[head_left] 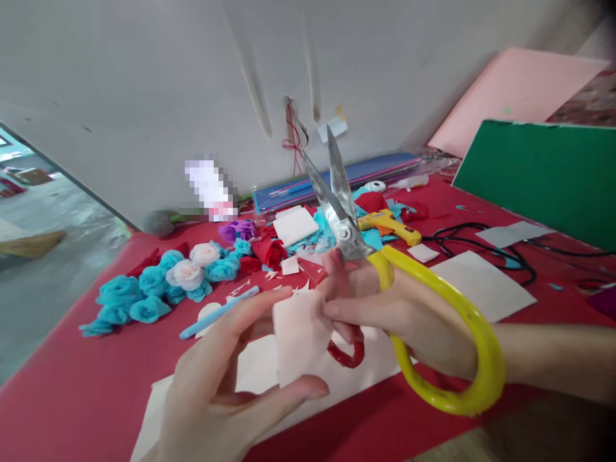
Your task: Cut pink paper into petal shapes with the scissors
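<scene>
In front of me a small pale pink piece of paper (301, 340) is held up, slightly curved. My left hand (216, 366) grips it between the thumb below and the fingers at its upper left edge. My right hand (418, 314) has scissors (347, 234) hanging on it, the large yellow handle loop around the hand and a red loop below. Their blades point up and away, spread apart, clear of the paper. The right fingertips also pinch the paper's right edge. Larger pale paper (257, 366) lies underneath on the red tabletop (81, 391).
Blue and pale paper roses (154, 282) lie at the left, near a blue stick (219, 312). A yellow glue gun (392, 224) with black cord sits behind my right hand among paper scraps. Green board (543, 179) leans at the right. A grey wall (144, 83) stands behind.
</scene>
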`<action>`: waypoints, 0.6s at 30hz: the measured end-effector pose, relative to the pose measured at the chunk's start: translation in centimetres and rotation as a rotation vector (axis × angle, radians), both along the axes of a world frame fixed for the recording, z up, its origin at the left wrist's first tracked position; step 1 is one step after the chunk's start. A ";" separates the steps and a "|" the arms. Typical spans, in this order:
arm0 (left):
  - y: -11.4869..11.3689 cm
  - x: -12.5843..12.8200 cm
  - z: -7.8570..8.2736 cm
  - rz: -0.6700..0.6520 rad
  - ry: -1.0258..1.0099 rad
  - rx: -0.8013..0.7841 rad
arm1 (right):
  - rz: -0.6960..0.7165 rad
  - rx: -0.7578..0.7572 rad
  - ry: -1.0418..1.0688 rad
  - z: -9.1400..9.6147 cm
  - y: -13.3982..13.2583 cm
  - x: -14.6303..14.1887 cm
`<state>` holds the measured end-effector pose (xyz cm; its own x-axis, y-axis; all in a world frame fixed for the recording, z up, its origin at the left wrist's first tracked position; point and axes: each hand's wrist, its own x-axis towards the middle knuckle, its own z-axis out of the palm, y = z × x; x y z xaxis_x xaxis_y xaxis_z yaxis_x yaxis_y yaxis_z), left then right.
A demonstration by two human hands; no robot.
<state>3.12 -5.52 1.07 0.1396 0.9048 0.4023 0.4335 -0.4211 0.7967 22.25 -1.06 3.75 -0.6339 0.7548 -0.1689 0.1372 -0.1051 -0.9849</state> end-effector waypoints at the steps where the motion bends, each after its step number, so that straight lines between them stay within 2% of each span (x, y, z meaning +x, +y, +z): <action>1: 0.0 0.1 0.0 0.001 -0.018 -0.006 | -0.006 0.007 -0.010 0.0 0.0 0.0; 4: 0.0 0.4 0.2 0.003 -0.129 -0.078 | -0.035 0.016 -0.017 0.1 -0.1 0.0; 7: -0.3 0.6 0.3 -0.056 -0.214 -0.169 | -0.090 0.007 -0.067 0.3 -0.5 -0.3; 10: -0.7 0.2 0.1 0.015 -0.036 -0.137 | -0.159 0.003 -0.034 0.2 -0.8 -0.8; 13: -0.9 -0.2 -0.3 0.039 0.194 -0.099 | -0.224 -0.012 0.154 -0.2 -1.2 -1.4; 18: -0.8 0.5 -0.1 0.018 0.297 -0.160 | -0.301 -0.021 0.304 -1.6 -1.7 -2.0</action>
<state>3.64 -6.31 1.00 0.2126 0.9566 0.1992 0.6629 -0.2910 0.6899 20.23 -2.78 2.13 -0.4096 0.9119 -0.0257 -0.1990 -0.1168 -0.9730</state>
